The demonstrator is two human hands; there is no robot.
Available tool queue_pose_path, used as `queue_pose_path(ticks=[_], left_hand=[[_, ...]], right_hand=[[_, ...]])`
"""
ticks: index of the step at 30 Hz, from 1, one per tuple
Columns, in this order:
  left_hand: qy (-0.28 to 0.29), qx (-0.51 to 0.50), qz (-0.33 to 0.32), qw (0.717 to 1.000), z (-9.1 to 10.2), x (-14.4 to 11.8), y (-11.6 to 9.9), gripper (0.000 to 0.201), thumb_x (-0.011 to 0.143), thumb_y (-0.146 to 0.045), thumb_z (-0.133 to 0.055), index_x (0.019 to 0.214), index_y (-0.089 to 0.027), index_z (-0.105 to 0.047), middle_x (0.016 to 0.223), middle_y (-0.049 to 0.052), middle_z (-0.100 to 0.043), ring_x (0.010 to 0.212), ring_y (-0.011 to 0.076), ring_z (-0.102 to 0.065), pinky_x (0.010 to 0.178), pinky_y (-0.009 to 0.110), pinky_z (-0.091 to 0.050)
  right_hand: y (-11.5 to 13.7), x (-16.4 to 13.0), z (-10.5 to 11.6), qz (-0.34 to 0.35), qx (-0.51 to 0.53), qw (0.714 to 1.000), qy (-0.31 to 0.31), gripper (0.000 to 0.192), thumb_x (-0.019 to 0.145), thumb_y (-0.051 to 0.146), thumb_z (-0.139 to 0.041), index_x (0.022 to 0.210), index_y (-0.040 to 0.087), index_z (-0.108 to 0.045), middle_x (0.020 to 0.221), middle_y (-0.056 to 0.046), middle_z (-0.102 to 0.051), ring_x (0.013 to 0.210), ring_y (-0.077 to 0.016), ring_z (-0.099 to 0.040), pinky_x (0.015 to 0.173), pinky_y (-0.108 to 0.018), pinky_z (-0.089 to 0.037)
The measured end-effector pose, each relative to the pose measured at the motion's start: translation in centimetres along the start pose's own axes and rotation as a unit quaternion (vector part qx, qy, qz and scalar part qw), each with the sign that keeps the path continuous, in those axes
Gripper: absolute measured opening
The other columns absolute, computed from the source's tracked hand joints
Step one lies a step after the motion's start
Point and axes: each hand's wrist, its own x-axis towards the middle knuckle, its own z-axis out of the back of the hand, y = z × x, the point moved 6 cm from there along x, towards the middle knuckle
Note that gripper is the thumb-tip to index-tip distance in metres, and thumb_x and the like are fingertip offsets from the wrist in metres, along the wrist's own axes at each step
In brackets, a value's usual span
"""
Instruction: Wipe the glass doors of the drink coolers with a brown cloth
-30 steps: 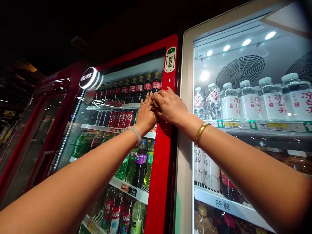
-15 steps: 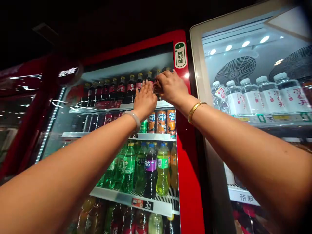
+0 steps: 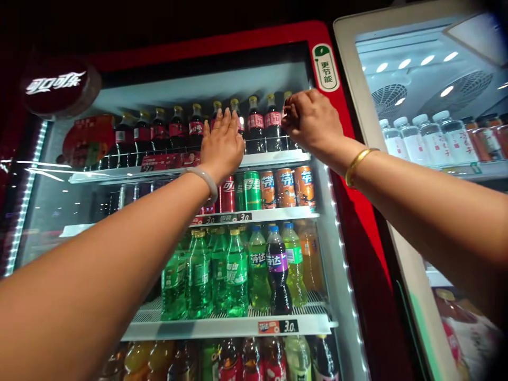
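Observation:
My left hand (image 3: 223, 138), with a pale bangle at the wrist, is raised flat with fingers stretched, apparently against the glass front of a red drinks cooler (image 3: 198, 45). Behind it stands a row of cola bottles (image 3: 254, 123) with red labels on the top shelf. My right hand (image 3: 313, 120), wearing a gold bangle, is up near the right edge of the glass, by the last cola bottles. Its fingers are curled inward; what they hold, if anything, is hidden.
Lower shelves hold cans (image 3: 286, 188), green soda bottles (image 3: 237, 272) and a purple-labelled bottle (image 3: 278, 267). A round sign (image 3: 59, 87) is at upper left. To the right stands a second cooler (image 3: 345, 32) with water bottles (image 3: 454, 140).
My hands were close together, nearly touching; now they are apart, the right one toward the glass's right edge. The view has shifted, showing more of the red cooler.

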Motion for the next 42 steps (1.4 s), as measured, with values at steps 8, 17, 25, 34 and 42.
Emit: queue_pose_path(ticks=[8,17,25,34,42], left_hand=[[-0.011,-0.046,-0.02,0.999,-0.4,-1.6,0.2,0.065,0.101,-0.028,-0.032,0.165,-0.015,-0.028,0.176,0.002,-0.023,0.165,0.0251,-0.01,0.137,0.051,-0.001],[-0.05,-0.075,-0.03,0.995,-0.1,-2.7,0.3,0.067,0.097,-0.025,-0.035,0.163,-0.019,-0.035,0.173,0.005,-0.031,0.163,0.0255,-0.021,0.136,0.052,-0.004],[-0.043,-0.055,-0.02,0.997,-0.1,-2.9,0.4,0.068,0.096,-0.023,-0.035,0.163,-0.012,-0.033,0.173,0.01,-0.03,0.163,0.0267,-0.02,0.135,0.05,-0.006],[-0.061,-0.056,-0.007,0.997,0.1,-3.2,0.3,0.065,0.098,-0.024,-0.033,0.162,-0.016,-0.037,0.171,0.008,-0.035,0.162,0.025,-0.025,0.135,0.05,-0.011],[-0.063,-0.051,-0.012,0.997,0.2,-3.3,0.5,0.064,0.098,-0.024,-0.036,0.162,-0.022,-0.038,0.171,0.004,-0.036,0.161,0.0245,-0.028,0.135,0.05,-0.013]], right_hand=[[9.3,-2.3,-2.7,0.152,0.054,0.986,0.035,0.042,0.099,0.039,-0.049,0.135,0.022,-0.059,0.142,-0.013,-0.059,0.129,-0.0311,-0.054,0.11,-0.053,-0.045],[7.7,1.4,-3.9,0.049,0.052,0.996,-0.059,0.039,0.098,0.043,-0.057,0.129,0.019,-0.061,0.135,-0.018,-0.062,0.113,-0.0283,-0.055,0.101,-0.05,-0.047],[9.6,-2.4,-2.7,0.183,0.024,0.982,0.027,0.037,0.097,0.029,-0.052,0.134,0.025,-0.06,0.135,-0.01,-0.063,0.12,-0.0292,-0.059,0.101,-0.048,-0.05],[10.0,1.6,-4.3,0.051,0.007,0.998,-0.039,0.035,0.097,0.034,-0.055,0.127,0.019,-0.063,0.133,-0.015,-0.06,0.12,-0.0345,-0.054,0.102,-0.054,-0.046],[9.5,-0.8,-3.5,0.167,0.017,0.986,0.021,0.032,0.095,0.039,-0.058,0.122,0.023,-0.064,0.127,-0.012,-0.062,0.118,-0.0348,-0.057,0.103,-0.055,-0.046]])
